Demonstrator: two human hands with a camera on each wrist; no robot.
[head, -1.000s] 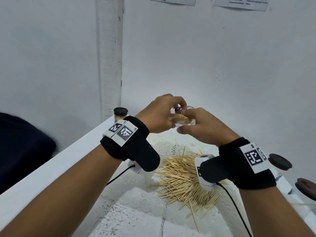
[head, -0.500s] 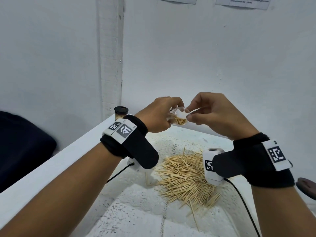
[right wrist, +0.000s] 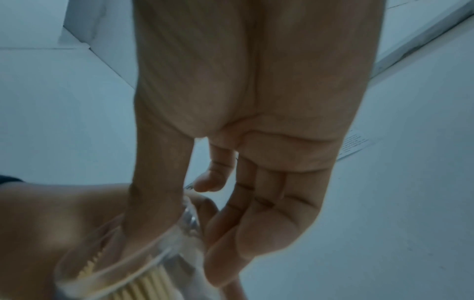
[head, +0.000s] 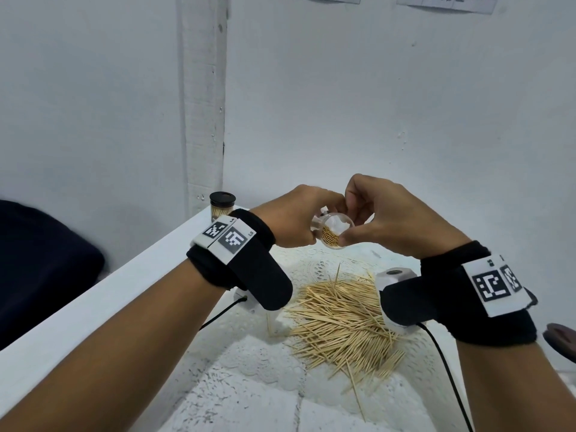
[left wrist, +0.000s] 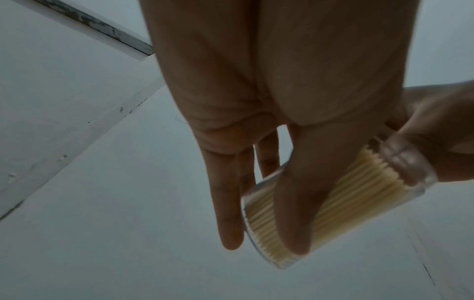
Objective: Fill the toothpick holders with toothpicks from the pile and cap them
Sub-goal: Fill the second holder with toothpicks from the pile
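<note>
Both hands have drawn together again since half a second ago, the right thumb now at the holder's mouth.

Left hand [head: 293, 219] grips the clear toothpick holder [head: 333, 234] tilted on its side in the air above the surface [head: 237, 381], thumb and fingers [left wrist: 228, 203] wrapped round its body; toothpicks [left wrist: 359, 188] fill part of it, and its open mouth faces the head camera. Right hand [head: 396, 219] touches the holder's rim with thumb and curled fingers [right wrist: 259, 205]; whether they hold anything I cannot tell. Below lies the pile [head: 346, 322] of loose toothpicks. A capped holder [head: 222, 204] stands at the far left corner.
</note>
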